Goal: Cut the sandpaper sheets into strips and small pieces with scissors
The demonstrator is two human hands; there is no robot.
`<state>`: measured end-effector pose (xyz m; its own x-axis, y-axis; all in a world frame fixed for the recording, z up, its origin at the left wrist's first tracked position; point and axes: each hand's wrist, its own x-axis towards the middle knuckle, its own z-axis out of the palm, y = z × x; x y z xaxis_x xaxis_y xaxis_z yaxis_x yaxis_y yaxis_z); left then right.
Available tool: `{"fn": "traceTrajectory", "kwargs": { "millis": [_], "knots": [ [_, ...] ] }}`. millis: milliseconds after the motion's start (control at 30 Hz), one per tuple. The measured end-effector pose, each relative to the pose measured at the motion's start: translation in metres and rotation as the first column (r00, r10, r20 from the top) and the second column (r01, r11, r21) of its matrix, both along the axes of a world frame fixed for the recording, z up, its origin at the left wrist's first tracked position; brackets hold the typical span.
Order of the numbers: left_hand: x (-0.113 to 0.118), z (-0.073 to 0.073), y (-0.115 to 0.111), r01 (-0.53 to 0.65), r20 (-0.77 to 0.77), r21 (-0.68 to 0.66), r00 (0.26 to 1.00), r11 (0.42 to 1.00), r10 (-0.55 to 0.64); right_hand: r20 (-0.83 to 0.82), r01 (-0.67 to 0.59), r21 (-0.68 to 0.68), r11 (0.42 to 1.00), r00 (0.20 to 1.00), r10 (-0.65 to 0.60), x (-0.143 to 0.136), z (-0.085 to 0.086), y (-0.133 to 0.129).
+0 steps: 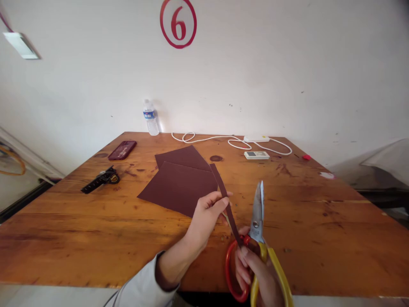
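Observation:
A narrow dark maroon strip (220,181), perhaps leather or card, slants between my hands. My left hand (207,215) pinches it near its middle, thumb on top. In my right hand (255,266) are scissors (256,213) with one red and one yellow handle; their blades point up and lie nearly together. That hand's thumb and fingers also press on the strip's lower end. Two larger maroon sheets (182,187) overlap on the wooden table just beyond my left hand.
A water bottle (151,118) stands against the wall. A phone-like maroon object (122,150) and a black item (100,180) lie at the left. Toward the back right are a white remote (256,155), a power strip (256,138) with its cable and a red scrap (306,157).

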<state>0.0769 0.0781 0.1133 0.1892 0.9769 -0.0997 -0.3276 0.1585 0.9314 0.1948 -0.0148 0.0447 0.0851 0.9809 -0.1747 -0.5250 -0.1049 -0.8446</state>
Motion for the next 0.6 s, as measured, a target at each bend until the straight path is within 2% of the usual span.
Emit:
{"fn": "traceTrajectory", "kwargs": {
  "millis": [200,400,467,600],
  "knots": [
    [0.001,0.001,-0.002,0.122,-0.091,-0.009,0.988,0.992,-0.123,0.006,0.036,0.055,0.998,0.999,-0.036,-0.002,0.007,0.006],
    [0.0,-0.005,0.0,0.257,-0.082,-0.121,0.96,0.959,-0.268,0.046,0.078,0.088,0.993,0.996,-0.082,-0.005,0.013,0.014],
    [-0.001,-0.005,0.001,0.239,-0.064,-0.116,0.967,0.964,-0.248,0.049,0.067,0.092,0.993,0.996,-0.072,-0.005,0.014,0.014],
    [-0.007,-0.001,0.006,0.072,0.051,-0.09,0.996,0.993,-0.067,-0.039,-0.063,0.036,0.997,0.997,0.065,0.002,0.009,0.005]
  ]
}}
